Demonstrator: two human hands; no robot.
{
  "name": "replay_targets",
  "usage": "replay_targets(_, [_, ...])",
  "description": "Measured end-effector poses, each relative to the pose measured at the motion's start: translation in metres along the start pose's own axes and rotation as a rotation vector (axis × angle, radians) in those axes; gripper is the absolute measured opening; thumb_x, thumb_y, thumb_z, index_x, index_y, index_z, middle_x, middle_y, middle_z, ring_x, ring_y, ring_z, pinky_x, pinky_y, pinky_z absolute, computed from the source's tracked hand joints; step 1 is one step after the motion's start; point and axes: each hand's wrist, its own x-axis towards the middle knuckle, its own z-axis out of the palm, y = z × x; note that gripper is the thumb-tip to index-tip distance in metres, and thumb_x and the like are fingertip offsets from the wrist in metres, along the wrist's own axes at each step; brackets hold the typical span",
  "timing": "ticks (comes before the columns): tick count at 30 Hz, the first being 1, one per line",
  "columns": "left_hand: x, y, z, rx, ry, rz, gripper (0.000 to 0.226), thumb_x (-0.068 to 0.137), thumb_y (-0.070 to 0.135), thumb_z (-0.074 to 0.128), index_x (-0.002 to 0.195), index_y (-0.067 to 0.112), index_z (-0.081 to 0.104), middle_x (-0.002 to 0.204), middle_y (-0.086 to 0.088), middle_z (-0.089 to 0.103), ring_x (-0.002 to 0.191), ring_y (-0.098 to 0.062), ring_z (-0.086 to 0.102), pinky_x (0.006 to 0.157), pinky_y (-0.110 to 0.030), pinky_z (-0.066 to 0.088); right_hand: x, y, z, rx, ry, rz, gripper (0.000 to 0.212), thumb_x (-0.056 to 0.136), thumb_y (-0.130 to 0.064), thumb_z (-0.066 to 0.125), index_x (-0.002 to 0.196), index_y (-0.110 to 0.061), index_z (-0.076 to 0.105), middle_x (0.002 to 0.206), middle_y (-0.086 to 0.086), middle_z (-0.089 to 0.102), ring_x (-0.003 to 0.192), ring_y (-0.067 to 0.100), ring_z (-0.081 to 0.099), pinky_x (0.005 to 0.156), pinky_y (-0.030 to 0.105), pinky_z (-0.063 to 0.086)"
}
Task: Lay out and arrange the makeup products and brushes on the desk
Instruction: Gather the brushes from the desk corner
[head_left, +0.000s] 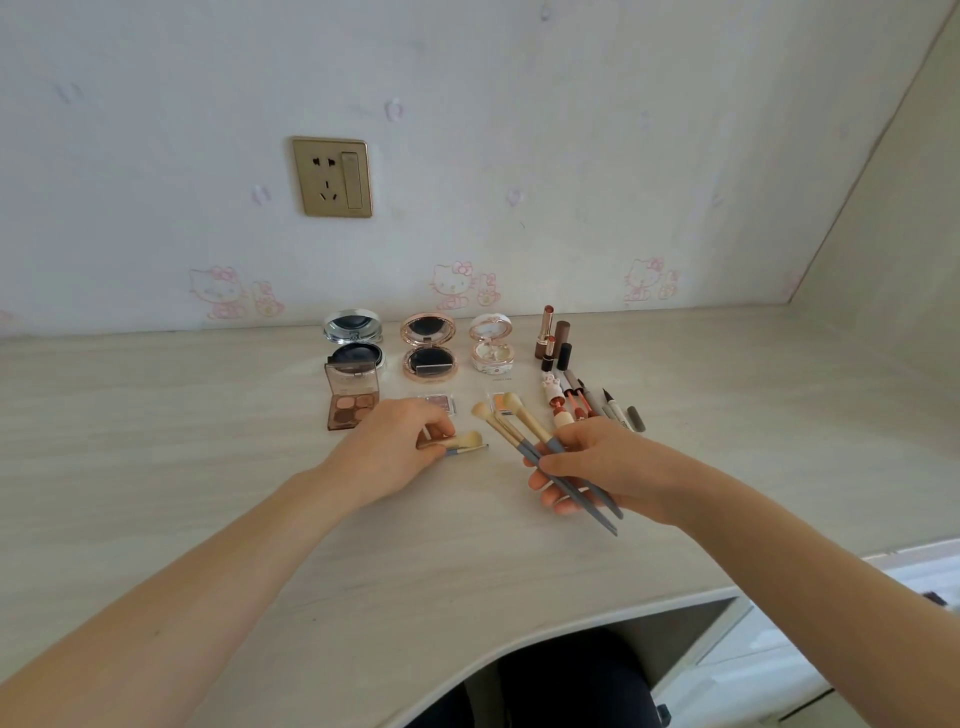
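My right hand (605, 467) grips a bunch of grey-handled makeup brushes (524, 423), their cream bristles pointing up and left above the desk. My left hand (389, 447) pinches a short brush (460, 441) that lies on the desk with its bristles to the right. Behind the hands three open compacts stand in a row: a silver one (355, 340), a rose-gold one (429, 345) and a white one (492, 345). An open eyeshadow palette (352, 397) lies in front of the silver compact. Two small pans (439, 404) (500, 402) lie by my fingers.
Lipsticks (553, 338) stand at the right end of the row, with several liners and pens (597, 402) lying in front of them. The pale wood desk (208, 441) meets the wall at the back and a side panel at the right. A wall socket (332, 176) sits above.
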Motion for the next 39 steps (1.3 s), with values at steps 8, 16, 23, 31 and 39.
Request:
replay_targets(8, [-0.003, -0.008, 0.001, 0.018, 0.024, 0.001, 0.019, 0.087, 0.028, 0.066, 0.106, 0.027, 0.067, 0.099, 0.000, 0.063, 0.092, -0.015, 0.059, 0.083, -0.034, 0.048, 0.002, -0.001, 0.008, -0.029, -0.001, 0.003, 0.014, 0.095, -0.012, 0.053, 0.105, -0.006, 0.062, 0.095, 0.009, 0.072, 0.079, 0.017, 0.070, 0.078, 0.033, 0.059])
replay_targets(16, [-0.024, -0.008, -0.002, -0.053, 0.200, 0.030, 0.022, 0.088, 0.025, 0.064, 0.109, 0.031, 0.066, 0.108, 0.008, 0.060, 0.095, 0.008, 0.039, 0.089, -0.019, 0.036, 0.004, -0.002, 0.022, 0.109, 0.054, 0.050, 0.015, 0.093, -0.008, 0.056, 0.106, -0.005, 0.061, 0.089, 0.011, 0.073, 0.076, 0.020, 0.070, 0.075, 0.035, 0.060])
replay_targets(23, [-0.042, -0.004, -0.005, -0.030, 0.126, 0.032, 0.017, 0.089, 0.023, 0.061, 0.102, 0.027, 0.070, 0.099, 0.006, 0.064, 0.101, -0.007, 0.050, 0.086, -0.023, 0.040, -0.009, 0.001, 0.029, 0.421, 0.169, 0.136, 0.015, 0.093, 0.001, 0.053, 0.107, 0.006, 0.054, 0.091, 0.021, 0.068, 0.073, 0.029, 0.072, 0.065, 0.040, 0.061])
replay_targets(31, [-0.060, -0.015, 0.004, 0.066, 0.037, 0.141, 0.022, 0.093, 0.029, 0.056, 0.112, 0.024, 0.065, 0.118, 0.014, 0.059, 0.115, -0.007, 0.044, 0.101, -0.029, 0.039, -0.026, 0.004, 0.050, 0.645, 0.079, 0.122, 0.029, 0.090, 0.003, 0.052, 0.118, 0.010, 0.048, 0.104, 0.026, 0.062, 0.090, 0.036, 0.067, 0.067, 0.038, 0.060])
replay_targets(39, [-0.074, -0.013, -0.005, -0.078, -0.004, 0.116, 0.029, 0.097, 0.034, 0.048, 0.121, 0.026, 0.062, 0.123, 0.017, 0.057, 0.119, 0.007, 0.040, 0.104, -0.012, 0.028, -0.025, -0.005, 0.053, 0.110, 0.089, 0.017, 0.022, 0.092, -0.009, 0.056, 0.112, -0.003, 0.060, 0.105, 0.012, 0.067, 0.093, 0.019, 0.069, 0.082, 0.032, 0.058])
